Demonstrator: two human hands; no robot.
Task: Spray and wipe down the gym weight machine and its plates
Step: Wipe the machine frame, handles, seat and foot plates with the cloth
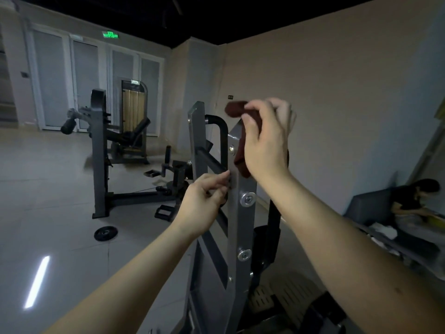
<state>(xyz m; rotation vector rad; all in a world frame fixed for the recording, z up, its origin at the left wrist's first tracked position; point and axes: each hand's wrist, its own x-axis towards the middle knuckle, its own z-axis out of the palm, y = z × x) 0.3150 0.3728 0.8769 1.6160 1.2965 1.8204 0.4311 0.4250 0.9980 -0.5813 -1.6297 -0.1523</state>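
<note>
- Your right hand (pixel 267 141), centre right of the frame, gripped a dark red cloth (pixel 234 109): fingers curled round it, one end bunched above the knuckles, the rest hanging down against the machine.
- The cloth lay on the top part of the grey upright (pixel 243 227) of the weight machine, which ran from the centre to the bottom of the frame.
- Your left hand (pixel 204 203), just below and left of the right one, had its fingers curled and pinched a small dark fitting (pixel 230 181) on the upright's left edge; you could not tell what the fitting was.
- 3 silver bolts showed down the upright's face; the middle bolt (pixel 248 199) sat just right of your left hand.
- A black curved handle (pixel 220 131) arched between the upright and a 2nd grey post (pixel 197 131) behind it.
- A weight plate (pixel 106 233) lay flat on the tiled floor, lower left, well apart from both hands.
- Another black machine (pixel 98 153) stood centre left.
- A green sign (pixel 110 34) glowed upper left.
- A person (pixel 414 198) sat at the right edge.
</note>
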